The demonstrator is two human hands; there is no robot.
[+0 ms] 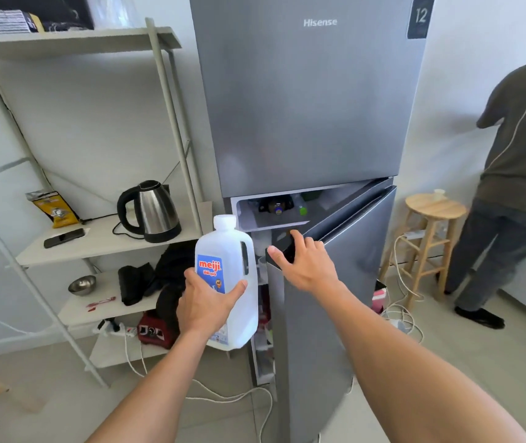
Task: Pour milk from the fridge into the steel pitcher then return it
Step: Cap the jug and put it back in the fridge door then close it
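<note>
A white plastic milk jug [239,251] with a blue and red label and a white cap stands upright in the air, in front of the grey fridge [303,107]. My left hand [205,306] is wrapped around the jug's lower body. My right hand [303,262] grips the top corner of the lower fridge door [335,282], which stands partly open toward me. Through the gap I see a door shelf with bottles [277,207]. No steel pitcher is in view.
A metal rack [108,247] at the left holds an electric kettle [153,212], a phone [63,237], a yellow bag and a small steel bowl [82,284]. White cables trail on the floor. A wooden stool [431,231] and another person [517,174] stand at the right.
</note>
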